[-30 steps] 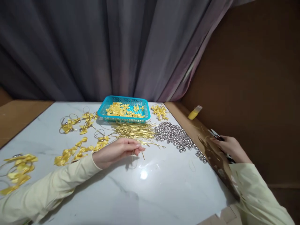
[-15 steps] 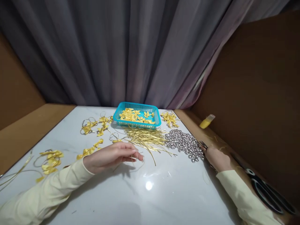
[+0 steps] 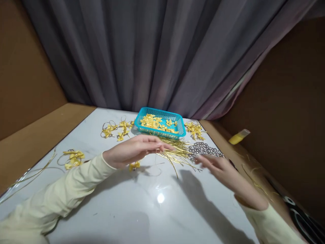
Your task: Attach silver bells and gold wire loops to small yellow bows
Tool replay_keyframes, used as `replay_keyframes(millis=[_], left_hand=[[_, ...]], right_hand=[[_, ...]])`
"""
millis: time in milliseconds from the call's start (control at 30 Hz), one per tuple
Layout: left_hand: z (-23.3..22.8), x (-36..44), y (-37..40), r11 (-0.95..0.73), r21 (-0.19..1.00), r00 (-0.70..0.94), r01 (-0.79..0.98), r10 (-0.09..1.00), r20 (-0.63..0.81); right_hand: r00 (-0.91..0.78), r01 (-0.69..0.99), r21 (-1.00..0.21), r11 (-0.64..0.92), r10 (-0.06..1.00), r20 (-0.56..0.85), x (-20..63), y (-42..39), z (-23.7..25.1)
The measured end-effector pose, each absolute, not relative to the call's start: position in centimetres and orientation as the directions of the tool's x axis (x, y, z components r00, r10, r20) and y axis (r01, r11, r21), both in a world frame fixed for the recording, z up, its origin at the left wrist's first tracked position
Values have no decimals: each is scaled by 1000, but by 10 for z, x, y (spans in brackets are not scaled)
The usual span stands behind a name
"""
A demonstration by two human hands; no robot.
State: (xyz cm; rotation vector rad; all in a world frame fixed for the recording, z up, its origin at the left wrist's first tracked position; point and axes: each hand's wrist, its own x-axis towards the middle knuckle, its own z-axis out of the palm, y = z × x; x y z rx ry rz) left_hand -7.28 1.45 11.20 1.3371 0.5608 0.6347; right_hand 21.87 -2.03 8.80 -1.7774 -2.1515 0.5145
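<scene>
My left hand (image 3: 134,150) hovers over the white marble table (image 3: 157,210), fingers together and pointing right, pinched on a thin gold loop (image 3: 153,168) that trails under the fingertips. A small yellow bow (image 3: 134,166) lies just below the palm. The fingertips reach the pile of gold wire strips (image 3: 175,150). My right hand (image 3: 219,167) is blurred, fingers spread and holding nothing, just in front of the heap of silver bells (image 3: 205,148).
A turquoise basket (image 3: 180,127) of yellow bows stands at the back. Finished bows with loops lie at the left (image 3: 111,129) (image 3: 72,157) and right of the basket (image 3: 195,130). On the right cardboard ledge are a yellow glue bottle (image 3: 238,137) and black scissors (image 3: 302,217).
My right hand left the scissors on the ledge and swung in over the table by the bells. My left hand rose and moved forward toward the gold strips. The view shifted right.
</scene>
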Motion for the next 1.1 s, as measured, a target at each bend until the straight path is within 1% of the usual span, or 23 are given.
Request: replay_keyframes(millis=[33, 67, 100, 133, 167, 233, 300, 333, 367, 433, 467, 533, 567, 600, 633, 700, 733, 767, 867, 933, 1033, 1100], left_hand=[[114, -71, 14, 12, 999, 692, -46, 722, 23], [116, -69, 13, -80, 997, 679, -11, 731, 66], [117, -68, 11, -148, 988, 668, 38, 739, 85], [117, -68, 11, -212, 974, 653, 82, 749, 108], [117, -68, 10, -265, 958, 654, 111, 745, 130], [114, -69, 11, -303, 944, 658, 132, 739, 146], [112, -71, 14, -295, 949, 672, 112, 726, 146], [111, -72, 17, -281, 955, 680, 95, 719, 144], [110, -74, 20, -265, 961, 688, 76, 712, 141], [110, -81, 25, -222, 974, 689, 51, 714, 126], [109, -86, 28, -196, 979, 681, 58, 725, 105], [104, -98, 32, -160, 979, 642, 123, 765, 44], [99, -105, 32, -174, 967, 617, 184, 786, 24], [91, -112, 32, -224, 936, 619, 270, 785, 9], [83, -119, 30, -284, 881, 619, 378, 786, -12], [63, -128, 25, -418, 715, 638, 561, 768, -51], [53, -130, 21, -443, 640, 620, 627, 781, -67], [44, -131, 18, -455, 598, 611, 660, 788, -76], [25, -127, 12, -481, 581, 616, 656, 787, -44], [19, -123, 13, -509, 595, 634, 622, 774, 0], [16, -118, 15, -589, 609, 703, 532, 708, 70], [18, -116, 13, -651, 615, 746, 446, 650, 147]], right_hand=[[-344, 770, -577, 271, 939, -19, 196, -22, 94], [-454, 659, -670, 341, 891, 8, 174, -23, 99], [-522, 551, -749, 369, 852, 35, 155, -23, 103], [-540, 460, -818, 346, 840, 52, 138, -22, 105], [-531, 370, -878, 304, 844, 69, 124, -20, 106], [-510, 146, -971, 191, 855, 91, 105, -14, 105], [-547, -62, -998, 33, 835, 62, 95, -8, 102], [-585, -131, -989, -70, 811, 20, 92, -6, 100], [-628, -165, -969, -184, 777, -40, 92, -4, 99], [-675, -166, -909, -382, 716, -177, 94, -4, 100], [-675, -156, -881, -447, 699, -235, 97, -5, 101], [-630, -144, -860, -490, 716, -302, 106, -7, 108], [-585, -144, -868, -476, 748, -313, 112, -9, 113], [-530, -149, -884, -444, 790, -307, 119, -11, 119], [-462, -161, -904, -396, 840, -285, 125, -12, 125], [-332, -180, -943, -281, 920, -211, 139, -15, 138], [-275, -183, -956, -229, 945, -174, 146, -17, 144], [-225, -183, -967, -177, 965, -134, 152, -18, 149], [-95, -154, -987, -55, 995, -40, 164, -21, 158], [-51, -120, -993, -9, 999, -3, 169, -23, 160], [-17, -68, -998, 18, 1000, 19, 176, -24, 157], [3, -55, -998, 33, 999, 33, 179, -23, 153]])
